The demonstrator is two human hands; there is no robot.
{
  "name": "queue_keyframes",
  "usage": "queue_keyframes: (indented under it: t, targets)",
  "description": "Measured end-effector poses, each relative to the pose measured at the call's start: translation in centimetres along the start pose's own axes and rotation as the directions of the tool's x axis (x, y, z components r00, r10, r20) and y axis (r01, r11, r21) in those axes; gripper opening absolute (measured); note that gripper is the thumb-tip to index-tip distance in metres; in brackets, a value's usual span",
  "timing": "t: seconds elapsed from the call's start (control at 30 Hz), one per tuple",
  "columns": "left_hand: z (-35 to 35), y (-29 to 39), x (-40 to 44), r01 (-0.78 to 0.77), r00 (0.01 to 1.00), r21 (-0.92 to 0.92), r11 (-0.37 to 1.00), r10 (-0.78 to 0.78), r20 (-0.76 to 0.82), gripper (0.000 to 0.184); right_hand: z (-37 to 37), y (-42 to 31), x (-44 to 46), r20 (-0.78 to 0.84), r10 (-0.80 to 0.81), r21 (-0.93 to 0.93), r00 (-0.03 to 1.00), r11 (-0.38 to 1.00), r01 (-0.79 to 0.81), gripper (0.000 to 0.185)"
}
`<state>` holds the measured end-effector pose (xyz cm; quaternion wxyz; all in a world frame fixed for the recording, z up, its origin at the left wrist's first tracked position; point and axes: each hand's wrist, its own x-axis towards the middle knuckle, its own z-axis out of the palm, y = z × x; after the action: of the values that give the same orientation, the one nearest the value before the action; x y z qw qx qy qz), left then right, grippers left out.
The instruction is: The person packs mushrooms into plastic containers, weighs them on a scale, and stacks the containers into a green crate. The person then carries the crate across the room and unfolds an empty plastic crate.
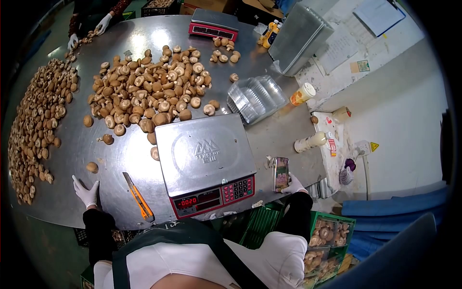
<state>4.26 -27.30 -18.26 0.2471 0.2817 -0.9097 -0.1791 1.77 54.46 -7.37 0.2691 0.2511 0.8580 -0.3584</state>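
Observation:
My left hand (87, 192), in a white glove, rests on the metal table's front left edge with its fingers apart and nothing in it. A single mushroom (92, 167) lies just beyond it, and an orange utility knife (138, 197) lies to its right. My right hand (294, 185), also gloved, is at the lower right side of a phone (280, 174) lying on the table; its fingers look apart, at the phone's edge. Between my hands stands a digital scale (204, 154) with a bare steel plate, its red display showing -0020.
A mushroom pile (149, 89) lies behind the scale, a larger one (41, 125) at left. Clear plastic trays (257, 98), a cup (302, 94) and a bottle (311, 142) stand at right. Another scale (213, 25) is at the back, near another person's gloved hands (103, 24).

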Motion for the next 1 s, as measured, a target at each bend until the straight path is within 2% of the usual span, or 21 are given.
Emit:
queue_keyframes:
  t: [0.33, 0.43, 0.5, 0.53, 0.6, 0.7, 0.83, 0.9, 1.0]
  targets:
    - [0.0, -0.1, 0.0, -0.008, 1.000, -0.002, 1.000, 0.008, -0.001, 0.109, 0.0, 1.0, 0.9, 0.016, 0.033, 0.022, 0.999, 0.999, -0.033, 0.106]
    - [0.0, 0.0, 0.0, -0.001, 1.000, -0.005, 1.000, 0.001, 0.003, 0.109, -0.1, 0.8, 0.6, 0.000, 0.028, -0.055, 1.000, 0.998, -0.028, 0.102]
    - [0.0, 0.0, 0.0, 0.000, 1.000, -0.005, 1.000, 0.000, 0.004, 0.109, 0.2, 2.5, 1.7, -0.158, -0.067, -0.325, 0.985, 0.946, 0.012, 0.082]
    - [0.0, -0.1, 0.0, 0.001, 1.000, -0.001, 1.000, -0.001, 0.004, 0.109, 0.2, 3.2, 2.3, -0.158, -0.068, -0.325, 0.985, 0.946, 0.013, 0.082]
    - [0.0, -0.1, 0.0, 0.003, 1.000, 0.004, 1.000, -0.003, 0.002, 0.109, 0.2, 4.4, 3.6, -0.253, 0.014, -0.221, 0.967, 0.973, -0.072, 0.059]
    - [0.0, -0.1, 0.0, 0.009, 1.000, 0.008, 1.000, -0.009, 0.004, 0.109, 0.2, 5.9, 4.7, -0.286, -0.024, -0.171, 0.958, 0.985, -0.027, 0.048]
    - [0.0, -0.1, 0.0, 0.008, 1.000, 0.004, 1.000, -0.008, 0.003, 0.109, 0.1, 5.5, 4.8, -0.267, -0.018, -0.095, 0.963, 0.995, -0.007, 0.049]
    - [0.0, -0.1, 0.0, 0.004, 1.000, -0.001, 1.000, -0.004, 0.001, 0.109, 0.6, 4.5, 4.5, -0.292, 0.054, 0.138, 0.955, 0.990, -0.013, 0.048]
    - [0.1, -0.1, 0.0, -0.001, 1.000, 0.003, 1.000, 0.001, -0.005, 0.108, 1.3, 2.3, 3.5, -0.346, 0.089, 0.198, 0.934, 0.980, -0.020, 0.048]
